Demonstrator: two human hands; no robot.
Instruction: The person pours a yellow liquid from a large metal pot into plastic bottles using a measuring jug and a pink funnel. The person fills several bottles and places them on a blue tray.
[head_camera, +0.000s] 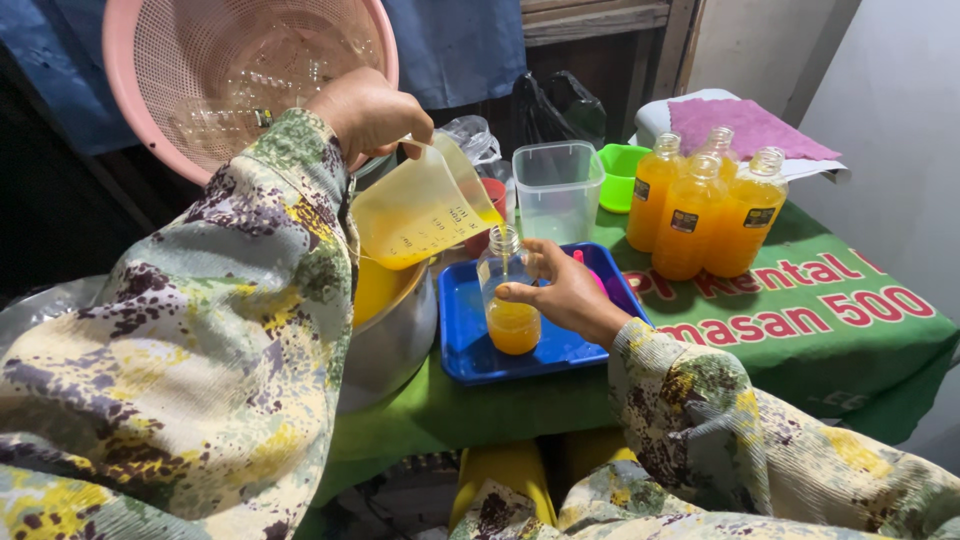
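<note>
My left hand (368, 112) grips a clear measuring jug (425, 207) by its handle, tilted so orange juice streams from its spout into a small clear bottle (508, 300). My right hand (565, 293) steadies that bottle, which stands upright on a blue tray (462, 345) and is partly full of orange juice. A metal bowl (392, 335) holding more orange juice sits just left of the tray, under the jug.
Several filled orange bottles (702, 207) stand on the green cloth (800, 320) at right. Behind the tray sit a clear square container (557, 187), a green tub (622, 172) and a purple cloth (745, 125). A pink strainer basket (230, 70) holds empty bottles at upper left.
</note>
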